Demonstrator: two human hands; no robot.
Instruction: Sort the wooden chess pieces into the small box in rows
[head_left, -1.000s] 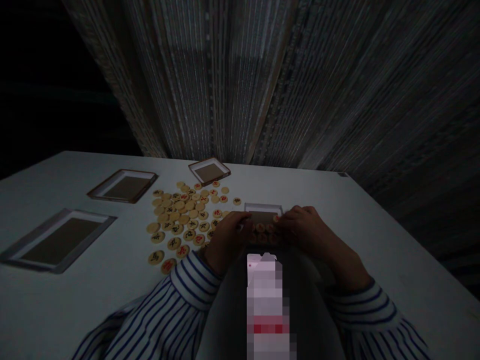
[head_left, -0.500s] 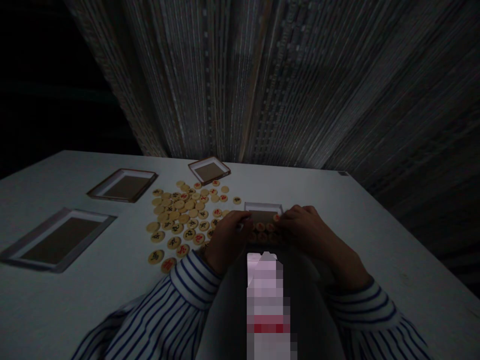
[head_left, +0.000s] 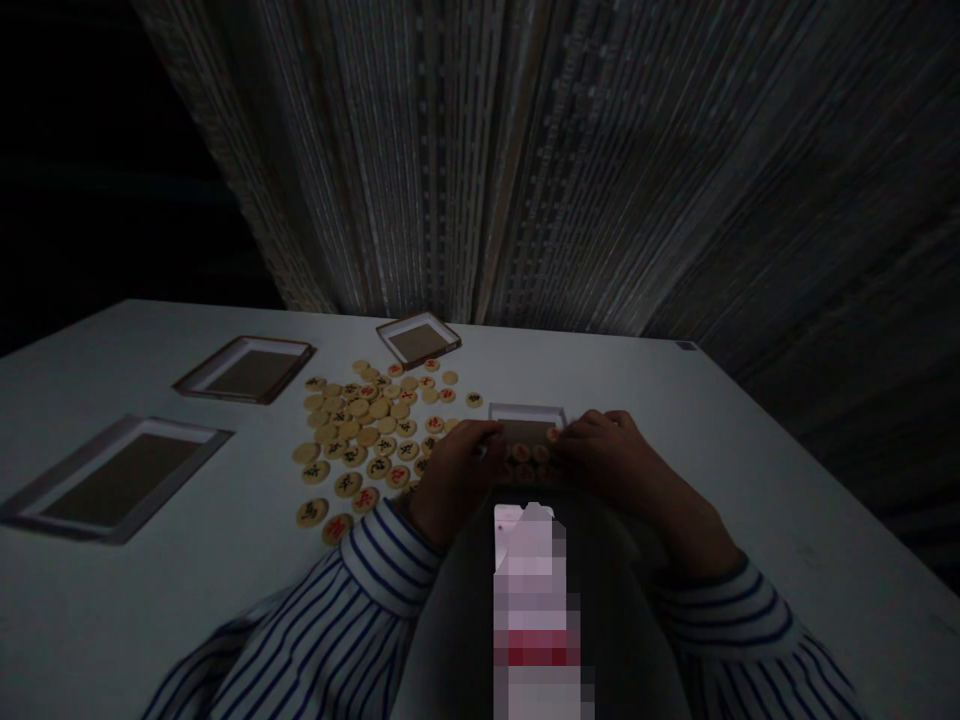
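A small box tray (head_left: 527,411) sits on the table right in front of me. Rows of round wooden xiangqi pieces (head_left: 520,453) with red characters lie in its near part. My left hand (head_left: 461,475) is closed around the tray's left edge, thumb and fingers by the pieces. At the right side, my right hand (head_left: 615,460) has its fingers curled, with a red-marked xiangqi piece (head_left: 553,435) at the fingertips. Dim light and my fingers hide the outer pieces. To the left spreads a loose pile of xiangqi pieces (head_left: 360,408), marked red or black, some blank side up.
An open box part (head_left: 431,360) stands behind the pile. Two more, a brown-rimmed tray (head_left: 292,372) and a larger grey tray (head_left: 139,428), lie to the left. A lit phone (head_left: 510,515), partly pixelated, is below the hands. A string curtain (head_left: 450,180) hangs beyond the white table (head_left: 585,370).
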